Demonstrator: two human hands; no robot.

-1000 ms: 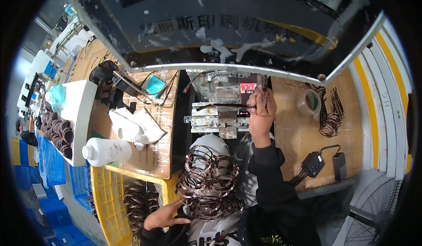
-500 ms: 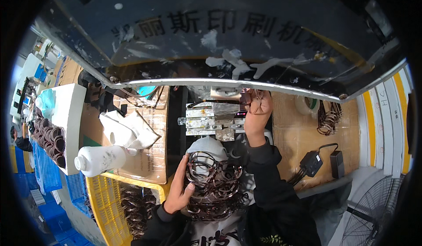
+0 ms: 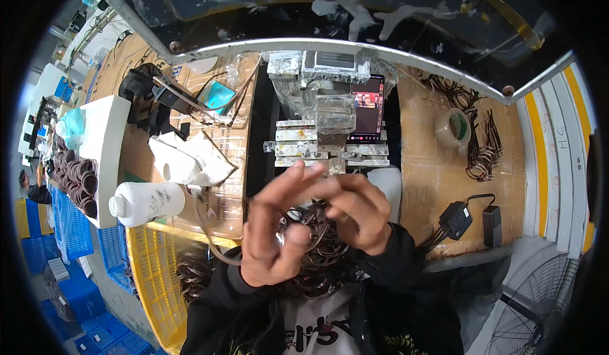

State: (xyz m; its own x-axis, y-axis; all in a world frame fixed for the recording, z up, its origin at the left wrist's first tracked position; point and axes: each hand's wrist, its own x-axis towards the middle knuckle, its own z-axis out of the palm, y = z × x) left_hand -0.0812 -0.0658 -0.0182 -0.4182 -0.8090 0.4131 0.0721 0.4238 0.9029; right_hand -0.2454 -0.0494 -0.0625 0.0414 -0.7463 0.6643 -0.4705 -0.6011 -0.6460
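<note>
A pile of dark brown eyeglass frames [image 3: 320, 272] lies in front of my torso. Above it, my left hand [image 3: 276, 231] is raised and somewhat blurred, its fingers curved and its thumb held apart. My right hand [image 3: 358, 212] faces it with bent fingers, the tips close to the left fingers. Whatever the right fingers pinch, if anything, is hidden behind them. Beyond the hands stands a metal fixture [image 3: 295, 149] with slats and clamps. A phone [image 3: 366, 111] with a lit screen leans against the tape-wrapped block [image 3: 336, 114] there.
A dark machine panel [image 3: 254, 25] overhangs the far side. At left are a white bottle [image 3: 149, 203], white cloths [image 3: 190, 158] and a yellow crate [image 3: 149, 279] with more frames. Tape [image 3: 452, 128], a power adapter [image 3: 455, 220] and a fan [image 3: 539, 298] are at right.
My right hand has come back from beside the phone to above the eyeglass frames. My left hand has lifted off the pile's side toward it. The view has tilted, showing more of the fixture.
</note>
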